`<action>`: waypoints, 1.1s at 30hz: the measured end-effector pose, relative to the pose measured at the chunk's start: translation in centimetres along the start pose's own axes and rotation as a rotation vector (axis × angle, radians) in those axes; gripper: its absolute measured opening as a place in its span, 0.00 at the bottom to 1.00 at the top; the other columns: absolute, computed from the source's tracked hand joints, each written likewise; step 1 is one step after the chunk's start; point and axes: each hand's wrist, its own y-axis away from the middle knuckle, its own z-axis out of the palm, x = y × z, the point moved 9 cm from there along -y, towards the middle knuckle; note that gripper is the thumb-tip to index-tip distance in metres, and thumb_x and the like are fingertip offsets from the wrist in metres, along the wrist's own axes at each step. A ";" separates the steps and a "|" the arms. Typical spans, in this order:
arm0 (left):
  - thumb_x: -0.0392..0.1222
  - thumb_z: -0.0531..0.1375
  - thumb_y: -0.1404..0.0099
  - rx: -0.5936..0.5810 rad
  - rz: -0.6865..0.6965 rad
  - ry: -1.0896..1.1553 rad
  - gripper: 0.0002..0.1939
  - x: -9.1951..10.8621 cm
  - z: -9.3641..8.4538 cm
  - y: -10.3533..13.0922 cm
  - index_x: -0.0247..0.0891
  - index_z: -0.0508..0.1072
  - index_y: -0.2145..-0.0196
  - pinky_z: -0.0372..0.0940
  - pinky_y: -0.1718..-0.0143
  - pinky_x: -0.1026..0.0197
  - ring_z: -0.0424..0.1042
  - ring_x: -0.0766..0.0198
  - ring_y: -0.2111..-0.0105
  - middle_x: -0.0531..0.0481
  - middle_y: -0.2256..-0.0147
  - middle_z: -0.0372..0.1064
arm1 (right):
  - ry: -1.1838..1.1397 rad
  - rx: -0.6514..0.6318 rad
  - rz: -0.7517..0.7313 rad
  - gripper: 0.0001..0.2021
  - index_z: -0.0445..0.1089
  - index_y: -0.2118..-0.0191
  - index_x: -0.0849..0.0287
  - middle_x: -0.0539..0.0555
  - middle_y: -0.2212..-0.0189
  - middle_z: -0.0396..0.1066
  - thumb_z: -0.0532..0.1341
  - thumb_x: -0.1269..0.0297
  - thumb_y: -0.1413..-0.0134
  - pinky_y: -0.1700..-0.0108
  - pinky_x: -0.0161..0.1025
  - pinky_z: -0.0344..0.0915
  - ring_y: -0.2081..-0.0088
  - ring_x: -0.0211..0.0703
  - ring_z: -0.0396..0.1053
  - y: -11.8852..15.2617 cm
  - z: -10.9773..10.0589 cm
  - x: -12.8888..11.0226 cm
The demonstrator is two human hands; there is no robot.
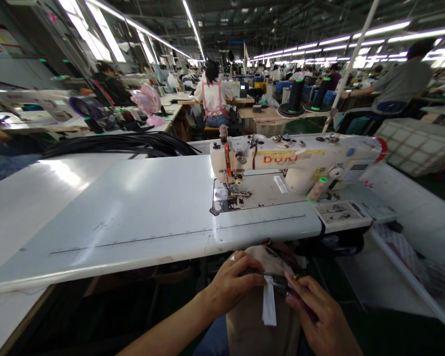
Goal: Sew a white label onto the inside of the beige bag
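Observation:
Brown-beige cloth (259, 324), a garment or bag, lies over my lap below the table edge. A white label (269, 306) hangs from it. My left hand (235, 279), a ring on one finger, is closed on the cloth, with its thumb right beside the label's top. In my right hand (315, 309) are small scissors (281, 286) with a purple handle, mostly hidden by the fingers. Their dark tip points left at the label's top edge. Whether the blades are apart I cannot tell.
Ahead stands a white sewing machine (274, 158) on a pale table (133, 202) with a printed ruler line. A beige thread spool (317, 189) and a white slip (281, 184) rest by it. Black strips (126, 144) lie behind. Other people sit at machines farther off.

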 end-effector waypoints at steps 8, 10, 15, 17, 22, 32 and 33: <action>0.32 0.56 0.34 0.025 0.013 0.004 0.09 -0.1 0.0 0.1 0.40 0.73 0.60 0.61 0.59 0.59 0.64 0.61 0.61 0.47 0.59 0.69 | 0.002 -0.007 0.033 0.19 0.61 0.42 0.60 0.54 0.64 0.68 0.54 0.68 0.39 0.60 0.26 0.69 0.62 0.35 0.71 0.1 0.2 0.0; 0.30 0.56 0.35 0.021 0.008 0.007 0.09 -0.2 0.1 0.2 0.40 0.73 0.60 0.61 0.59 0.59 0.64 0.61 0.61 0.47 0.59 0.69 | 0.009 0.010 0.023 0.19 0.62 0.42 0.60 0.54 0.65 0.68 0.54 0.68 0.39 0.61 0.27 0.69 0.63 0.35 0.71 0.2 0.3 -0.1; 0.31 0.55 0.35 0.025 0.005 0.021 0.09 -0.2 0.1 0.3 0.39 0.73 0.61 0.61 0.59 0.59 0.65 0.62 0.61 0.46 0.60 0.70 | -0.005 0.031 0.008 0.20 0.61 0.42 0.61 0.54 0.66 0.67 0.54 0.70 0.39 0.62 0.27 0.69 0.65 0.34 0.71 0.5 0.7 -0.2; 0.31 0.55 0.35 0.029 0.004 0.022 0.09 -0.2 0.1 0.2 0.39 0.73 0.61 0.62 0.60 0.59 0.65 0.62 0.62 0.46 0.60 0.70 | -0.006 0.033 0.006 0.19 0.62 0.42 0.61 0.54 0.66 0.67 0.54 0.71 0.39 0.62 0.27 0.69 0.65 0.34 0.71 0.5 0.8 -0.3; 0.31 0.55 0.34 0.056 0.010 -0.003 0.09 0.0 -0.2 -0.1 0.40 0.73 0.62 0.63 0.61 0.60 0.66 0.63 0.63 0.47 0.61 0.70 | -0.018 0.035 0.010 0.19 0.62 0.43 0.62 0.55 0.66 0.67 0.54 0.71 0.39 0.62 0.27 0.69 0.65 0.35 0.71 0.4 0.8 -0.2; 0.32 0.54 0.34 0.066 0.016 -0.014 0.08 0.3 -0.4 -0.3 0.40 0.73 0.63 0.63 0.62 0.60 0.65 0.63 0.64 0.47 0.62 0.71 | -0.025 0.091 -0.016 0.19 0.63 0.43 0.61 0.54 0.66 0.67 0.54 0.72 0.40 0.62 0.28 0.70 0.64 0.35 0.71 0.6 0.8 -0.3; 0.32 0.55 0.34 0.065 0.013 -0.011 0.08 0.2 -0.3 -0.2 0.40 0.73 0.63 0.63 0.61 0.60 0.65 0.63 0.64 0.47 0.62 0.71 | -0.022 0.094 -0.017 0.19 0.63 0.43 0.61 0.55 0.66 0.67 0.55 0.71 0.40 0.61 0.28 0.70 0.64 0.35 0.71 0.6 0.8 -0.3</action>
